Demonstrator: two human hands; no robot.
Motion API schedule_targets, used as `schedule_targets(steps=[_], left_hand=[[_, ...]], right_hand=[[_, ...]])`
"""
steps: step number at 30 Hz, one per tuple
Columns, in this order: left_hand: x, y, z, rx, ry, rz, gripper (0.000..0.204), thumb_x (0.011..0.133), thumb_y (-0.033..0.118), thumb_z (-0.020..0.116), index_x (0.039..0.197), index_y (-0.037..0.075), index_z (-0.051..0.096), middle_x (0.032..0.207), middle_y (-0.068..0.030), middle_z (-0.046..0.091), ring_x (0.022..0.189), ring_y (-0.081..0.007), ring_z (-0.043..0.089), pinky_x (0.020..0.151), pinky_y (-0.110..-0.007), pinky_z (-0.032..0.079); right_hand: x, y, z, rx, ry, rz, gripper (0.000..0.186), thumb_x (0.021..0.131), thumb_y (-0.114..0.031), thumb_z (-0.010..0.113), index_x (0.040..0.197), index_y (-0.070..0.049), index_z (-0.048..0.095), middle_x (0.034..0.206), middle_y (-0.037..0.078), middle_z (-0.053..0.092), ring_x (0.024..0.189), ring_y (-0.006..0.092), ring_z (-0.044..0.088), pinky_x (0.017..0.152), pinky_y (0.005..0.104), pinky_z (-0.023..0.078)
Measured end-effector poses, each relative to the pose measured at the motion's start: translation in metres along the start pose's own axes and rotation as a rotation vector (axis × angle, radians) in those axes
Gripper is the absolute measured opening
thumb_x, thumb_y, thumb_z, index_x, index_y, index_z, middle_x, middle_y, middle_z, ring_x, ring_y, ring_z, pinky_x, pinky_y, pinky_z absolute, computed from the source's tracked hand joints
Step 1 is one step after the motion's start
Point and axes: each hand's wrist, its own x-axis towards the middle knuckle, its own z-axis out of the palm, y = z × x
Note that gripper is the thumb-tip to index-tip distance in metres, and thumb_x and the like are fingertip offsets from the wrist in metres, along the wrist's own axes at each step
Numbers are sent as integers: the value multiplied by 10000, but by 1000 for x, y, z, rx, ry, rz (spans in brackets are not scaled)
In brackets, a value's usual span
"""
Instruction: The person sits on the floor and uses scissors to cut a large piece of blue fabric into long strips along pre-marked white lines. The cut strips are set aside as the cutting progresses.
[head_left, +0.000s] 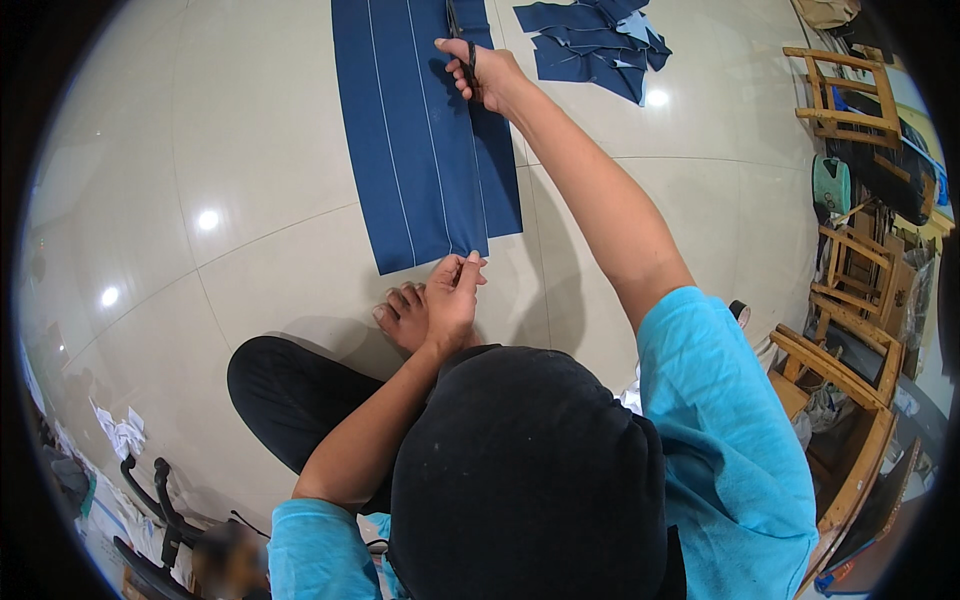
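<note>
A long piece of dark blue fabric (400, 150) with pale lines along its length lies on the tiled floor, running out of view at the far edge. My right hand (487, 75), arm stretched forward, is closed on black-handled scissors (453, 18). Their blades point away from me and lie over the cloth near one of the lines; how far they are apart I cannot tell. At the fabric's near edge, my left hand (453, 298) pinches the cloth at a corner between thumb and fingers. Another strip of the blue cloth (505, 190) shows along the right side.
Crumpled blue fabric pieces (595, 50) lie on the floor beyond my right forearm. Wooden stools (850, 95) and frames line the right side. A bare foot (402, 318) is beside my left hand. At the lower left are a black chair base (165, 500) and a white cloth (120, 435).
</note>
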Motion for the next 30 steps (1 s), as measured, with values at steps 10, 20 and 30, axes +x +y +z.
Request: schedule_targets(steps=[10, 20, 30], left_hand=[[1, -2, -2, 8, -9, -10, 271, 1069, 300, 646, 975, 51, 698, 759, 55, 617, 570, -3, 410, 521, -211, 320], [-1, 1, -2, 14, -20, 1, 271, 1070, 304, 644, 984, 54, 700, 765, 60, 608, 587, -5, 418, 531, -210, 324], [-1, 1, -1, 18, -15, 15, 270, 1070, 303, 643, 982, 55, 702, 756, 63, 601, 578, -5, 406, 523, -214, 316]], right_hand=[[7, -6, 1, 49, 7, -7, 438, 767, -299, 927, 821, 45, 662, 736, 109, 632, 536, 143, 576, 407, 267, 458], [10, -4, 2, 10, 1, -8, 471, 756, -377, 935, 832, 7, 674, 720, 67, 617, 553, 121, 558, 453, 247, 453], [11, -2, 1, -16, -7, -31, 424, 773, -331, 945, 844, -1, 688, 740, 56, 626, 568, 101, 561, 453, 227, 446]])
